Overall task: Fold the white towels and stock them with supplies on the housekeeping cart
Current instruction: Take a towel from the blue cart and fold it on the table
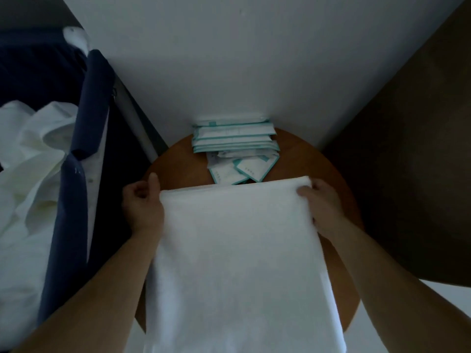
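Round brown wooden table. Across middle, white towel spread flat, near end hanging off front edge. At far rim, neat stack of teal-edged packets; just in front, few loose packets scattered, reaching towel's far edge.

Light: dim, bluish, soft; source unclear.
Brightest: towel and wall, no glare.
Shadows: upper left and right side near black, detail lost.
Blur: soft throughout; packets print unreadable.
Distortion: wide-angle stretch at edges.
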Available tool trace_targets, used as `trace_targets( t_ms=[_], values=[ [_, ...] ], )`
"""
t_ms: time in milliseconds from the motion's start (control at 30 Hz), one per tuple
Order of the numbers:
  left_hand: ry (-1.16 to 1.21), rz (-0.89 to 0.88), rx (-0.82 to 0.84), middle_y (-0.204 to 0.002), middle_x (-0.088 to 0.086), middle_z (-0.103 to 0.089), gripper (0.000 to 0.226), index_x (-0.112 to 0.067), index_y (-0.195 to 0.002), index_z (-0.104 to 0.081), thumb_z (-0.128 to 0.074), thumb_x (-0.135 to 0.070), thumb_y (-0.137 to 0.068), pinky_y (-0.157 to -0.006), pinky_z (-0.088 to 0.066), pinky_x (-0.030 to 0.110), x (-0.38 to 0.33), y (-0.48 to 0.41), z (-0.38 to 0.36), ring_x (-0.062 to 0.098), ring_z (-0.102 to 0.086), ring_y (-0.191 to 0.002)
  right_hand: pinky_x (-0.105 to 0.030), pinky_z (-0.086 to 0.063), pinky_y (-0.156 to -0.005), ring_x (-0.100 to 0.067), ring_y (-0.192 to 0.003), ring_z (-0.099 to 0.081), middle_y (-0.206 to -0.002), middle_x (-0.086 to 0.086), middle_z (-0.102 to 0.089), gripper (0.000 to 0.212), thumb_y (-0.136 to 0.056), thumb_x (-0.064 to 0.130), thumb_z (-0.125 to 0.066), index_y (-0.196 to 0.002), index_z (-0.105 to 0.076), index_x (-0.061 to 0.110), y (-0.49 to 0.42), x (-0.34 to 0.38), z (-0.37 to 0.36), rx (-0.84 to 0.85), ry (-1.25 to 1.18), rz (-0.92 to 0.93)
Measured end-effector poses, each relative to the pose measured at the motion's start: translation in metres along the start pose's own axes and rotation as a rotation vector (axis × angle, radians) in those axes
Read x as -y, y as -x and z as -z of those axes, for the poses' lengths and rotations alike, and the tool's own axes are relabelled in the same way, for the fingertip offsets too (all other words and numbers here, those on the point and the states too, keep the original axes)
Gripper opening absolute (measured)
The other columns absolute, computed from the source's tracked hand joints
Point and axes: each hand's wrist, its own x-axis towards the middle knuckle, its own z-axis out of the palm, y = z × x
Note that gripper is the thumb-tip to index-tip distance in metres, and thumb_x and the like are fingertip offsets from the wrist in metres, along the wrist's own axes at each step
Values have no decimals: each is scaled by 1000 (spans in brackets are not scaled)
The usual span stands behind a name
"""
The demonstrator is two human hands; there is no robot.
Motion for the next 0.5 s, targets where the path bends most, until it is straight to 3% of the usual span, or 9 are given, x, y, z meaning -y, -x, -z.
trace_targets(
  t_ms=[67, 133, 233, 333, 500],
  values=[
    [-76, 115, 76, -128, 17, -58, 59, -1, -135, -46, -58, -44, -97, -93, -48, 35, 15, -1, -1, 30, -58, -112, -34, -51, -82, -23, -102, -63, -115, -3, -66, 29, -91, 24, -70, -118, -63, 19, -7, -13, -7, 48, 129, -23],
    [-223, 170, 134, -139, 23, -51, 70, 0, -143, -41, -56, -50, -96, -103, -45, 49, 34, 9, 7, 41, -52, -124, -43, -48, -100, -25, -120, -57, -132, -2, -60, 60, -88, 32, -74, -141, -50, 17, -3, -27, -7, 60, 261, -19],
    [-492, 188, 176, -138, 24, -50, 82, -4, -142, -45, -54, -66, -88, -99, -45, 55, 62, 42, 26, 47, -51, -122, -46, -49, -98, -25, -113, -60, -132, -3, -61, 69, -82, 40, -78, -141, -49, 21, 17, -45, 2, -14, 348, -21],
    [-600, 202, 229, -135, 22, -52, 97, -7, -140, -48, -51, -78, -74, -97, -47, 57, 78, 69, 40, 47, -51, -120, -36, -51, -82, -12, -92, -62, -119, 5, -66, 68, -77, 51, -79, -134, -53, 25, 46, -63, 15, 38, 307, -148],
    [-436, 287, 274, -127, 25, -61, 71, 2, -132, -52, -69, -50, -87, -90, -46, 40, 77, 80, 45, 41, -59, -113, -49, -53, -97, -24, -106, -67, -120, 0, -69, 75, -63, 54, -86, -127, -61, 24, 77, -75, 25, 215, 208, -259]
  ],
)
